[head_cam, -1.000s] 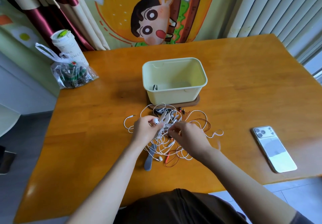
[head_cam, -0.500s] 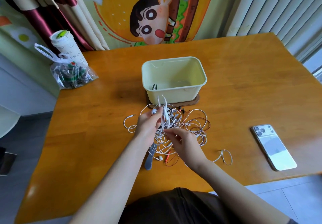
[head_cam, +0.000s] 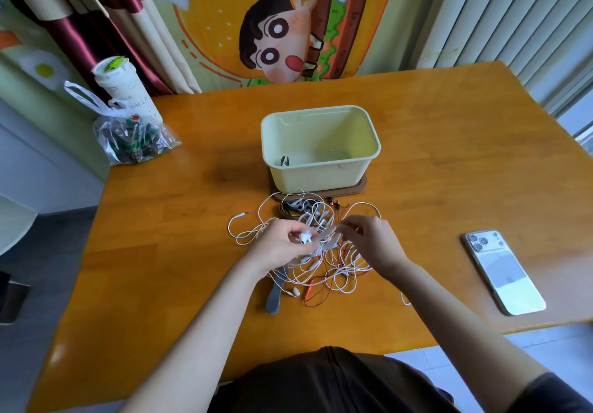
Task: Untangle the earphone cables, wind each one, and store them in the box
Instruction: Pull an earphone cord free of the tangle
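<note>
Nearest the camera I read a dark shirt (head_cam: 321, 380) and two bare forearms reaching out over the wooden table (head_cam: 179, 236). Just nearer than the left-hand grip, a flat grey strip (head_cam: 274, 298) lies on the table, with a loose earbud (head_cam: 295, 291) just beside it and a thin red cable (head_cam: 316, 298) looped to the right of that. The left hand (head_cam: 280, 247) is clenched round a white earbud (head_cam: 305, 237) and the cable leading from it. Directly to the right of that grip, the right hand (head_cam: 377, 245) pinches a white strand between thumb and fingertips (head_cam: 348, 227); the two grips are near each other, not touching. The earphone cables (head_cam: 345, 273) form one tangled heap on the table, under and between both grips and spreading past them on every side. Left of the left-hand grip, a jack plug (head_cam: 242, 214) ends a free white loop. Well to the right of the right-hand grip, a phone (head_cam: 503, 273) lies face down. Beyond both grips, the pale yellow box (head_cam: 317, 176) stands open on a brown tray (head_cam: 361, 187), just past the heap's far edge; a small dark item (head_cam: 285, 161) lies in its near-left corner. Far beyond and left of the left-hand grip sits a clear plastic bag (head_cam: 134, 138), with a white cup (head_cam: 120, 83) rising just behind it. A cartoon hanging (head_cam: 279, 43) covers the wall behind.
</note>
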